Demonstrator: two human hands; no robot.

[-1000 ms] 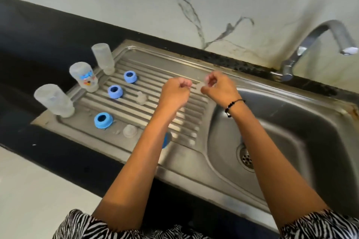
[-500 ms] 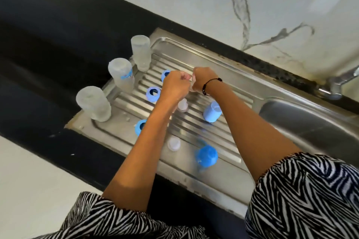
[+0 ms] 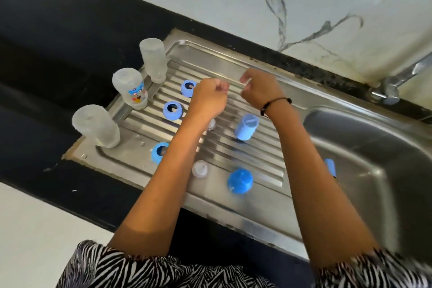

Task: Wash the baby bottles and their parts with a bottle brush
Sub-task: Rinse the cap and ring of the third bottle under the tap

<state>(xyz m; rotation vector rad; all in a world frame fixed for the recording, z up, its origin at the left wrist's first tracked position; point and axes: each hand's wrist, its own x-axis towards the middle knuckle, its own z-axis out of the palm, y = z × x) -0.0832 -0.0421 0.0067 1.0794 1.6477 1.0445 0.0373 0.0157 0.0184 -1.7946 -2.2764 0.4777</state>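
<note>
Grip, both hands: left hand and right hand are hovering above the drainboard, fingers curled in on each, near one another but apart; something pale is showing at the right fingertips, too blurred to name, so whether either grip is holding a part cannot be told. Bottles: three are standing upside down along the drainboard's left edge, a far bottle, a printed bottle and a near bottle. Rings: three blue rings are lying on the ribs, a far ring just left of the left hand, a middle ring and a near ring partly behind the left forearm. Caps: a pale blue cap is standing between the forearms and a darker blue cap is lying nearer the front edge. Teat: one clear teat is sitting beside the darker cap. Basin: lying to the right, with a small blue piece at its left wall behind the right forearm; tap above, not running. Brush: not in view. Step in hand, as judged: washing is looking largely done and parts are being set out to drain. Next move, as judged: it is calling for setting down whatever small part is being handled on a free rib, steadily, so it is not rolling into the basin.
</note>
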